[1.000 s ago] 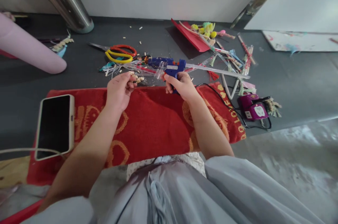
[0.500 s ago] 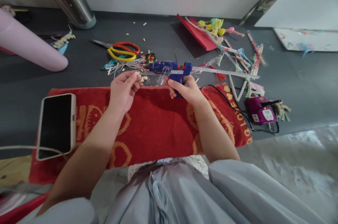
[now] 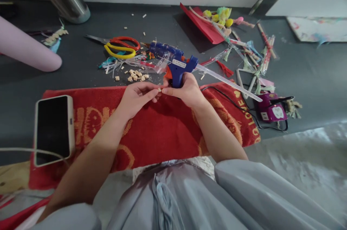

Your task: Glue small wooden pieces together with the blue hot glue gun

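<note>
My right hand is closed around the handle of a blue hot glue gun, its nozzle pointing up and left. A long clear glue stick sticks out of its back. Between the fingertips of my left hand is a tiny pale wooden piece. The right thumb tip meets it there, over the far edge of the red towel. A small pile of similar pale pieces lies just beyond my left hand.
Scissors with red and yellow handles lie behind the pile. A phone-like device rests on the towel at left. Straws and tassels, a red paper and a purple power adapter are at right. A pink cylinder juts in from the left.
My hands have come together over the towel's edge. The glue gun has tilted, its nozzle rising and its glue stick dipping. My left hand has moved right, away from the pile.
</note>
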`<state>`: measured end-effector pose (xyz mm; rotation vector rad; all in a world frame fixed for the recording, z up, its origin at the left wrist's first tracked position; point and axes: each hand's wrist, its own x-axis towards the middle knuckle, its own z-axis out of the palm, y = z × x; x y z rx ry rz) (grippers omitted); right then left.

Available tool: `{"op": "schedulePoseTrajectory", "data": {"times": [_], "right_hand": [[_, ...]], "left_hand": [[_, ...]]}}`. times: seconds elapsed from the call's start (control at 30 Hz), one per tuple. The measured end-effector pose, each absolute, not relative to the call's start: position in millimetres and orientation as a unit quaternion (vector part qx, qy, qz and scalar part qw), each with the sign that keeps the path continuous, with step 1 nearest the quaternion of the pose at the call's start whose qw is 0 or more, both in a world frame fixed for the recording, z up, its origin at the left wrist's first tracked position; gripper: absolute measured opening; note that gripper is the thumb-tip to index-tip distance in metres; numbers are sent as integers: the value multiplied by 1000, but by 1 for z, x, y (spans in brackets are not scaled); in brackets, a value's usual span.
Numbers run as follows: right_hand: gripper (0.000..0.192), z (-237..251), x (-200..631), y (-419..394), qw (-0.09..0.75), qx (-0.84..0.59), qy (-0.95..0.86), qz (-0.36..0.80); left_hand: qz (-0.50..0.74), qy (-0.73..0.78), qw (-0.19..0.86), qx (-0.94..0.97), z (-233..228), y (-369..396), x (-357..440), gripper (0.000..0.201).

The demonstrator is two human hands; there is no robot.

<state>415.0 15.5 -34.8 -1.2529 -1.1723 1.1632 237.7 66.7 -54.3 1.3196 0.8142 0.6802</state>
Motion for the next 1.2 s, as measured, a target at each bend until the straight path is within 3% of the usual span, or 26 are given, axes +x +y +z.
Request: {"op": "schedulePoseTrajectory", "data": {"times": [0.43, 0.8, 1.0, 1.2], "right_hand": [[61, -45, 412, 17, 505, -470, -513, 510], [58, -44, 409, 18, 526, -473, -523, 476], [43, -44, 409, 18, 510, -521, -533, 431], [41, -45, 408, 17, 513, -522, -522, 438]], "left_hand": [[321, 327, 688, 563, -58, 67, 241, 38], [341, 337, 675, 561, -60, 69, 239, 27], [382, 379, 599, 593, -57, 65, 240, 12], [398, 403, 538, 625, -53, 62, 241, 10]]}}
